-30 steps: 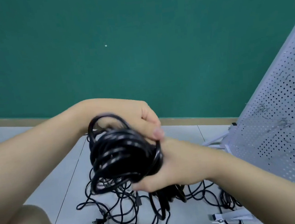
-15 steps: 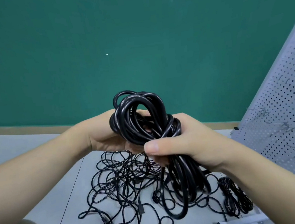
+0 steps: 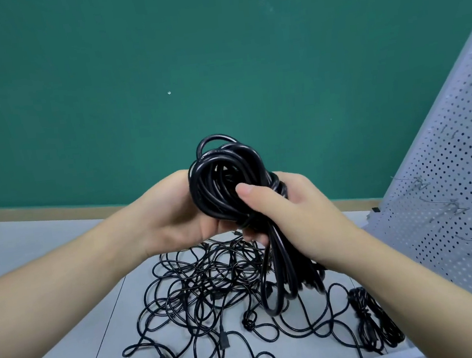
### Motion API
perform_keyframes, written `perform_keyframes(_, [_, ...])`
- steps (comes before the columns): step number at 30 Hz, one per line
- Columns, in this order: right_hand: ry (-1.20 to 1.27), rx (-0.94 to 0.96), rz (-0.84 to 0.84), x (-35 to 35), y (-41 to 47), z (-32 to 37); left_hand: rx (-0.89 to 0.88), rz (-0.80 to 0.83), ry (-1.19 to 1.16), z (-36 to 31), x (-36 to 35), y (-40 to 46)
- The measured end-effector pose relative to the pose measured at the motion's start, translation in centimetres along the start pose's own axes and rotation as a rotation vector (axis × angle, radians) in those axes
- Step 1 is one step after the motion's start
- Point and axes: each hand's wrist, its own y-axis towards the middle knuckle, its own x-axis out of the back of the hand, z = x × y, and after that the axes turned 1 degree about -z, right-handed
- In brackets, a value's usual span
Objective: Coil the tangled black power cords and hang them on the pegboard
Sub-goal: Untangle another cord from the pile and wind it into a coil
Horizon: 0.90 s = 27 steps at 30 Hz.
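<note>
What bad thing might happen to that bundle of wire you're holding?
The coiled cord has nothing visibly tying it; only the right hand and left hand hold it, so it may spring apart. Its hanging loops dangle just above the tangled cords on the floor and could snag them when lifted toward the pegboard.

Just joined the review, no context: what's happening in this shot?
A person holds a coiled black cord with both hands: the left hand supports it from behind, the right hand grips it, thumb across the front. Its loops hang down over a tangled pile of cords on the floor. One bundled cord lies by the pegboard, whose visible hooks hold nothing yet.
</note>
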Motion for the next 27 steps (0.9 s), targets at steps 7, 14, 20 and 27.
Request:
perform_keyframes(7, [-0.029, 0.098, -0.147, 0.5, 0.6, 0.1, 0.115, -0.072, -0.158, 0.2, 0.6, 0.0])
perform_keyframes(14, [0.039, 0.125, -0.172, 1.2, 0.9, 0.0, -0.151, -0.259, 0.058, 0.0, -1.0, -0.9])
perform_keyframes(20, [0.037, 0.179, -0.182, 1.0, 0.8, -0.1, -0.413, -0.453, 0.720, 0.1, -2.5, -1.2])
perform_keyframes(27, [0.130, 0.058, -0.246, 0.7, 1.1, -0.3, -0.401, -0.516, 0.693, -0.4, -2.8, -0.8])
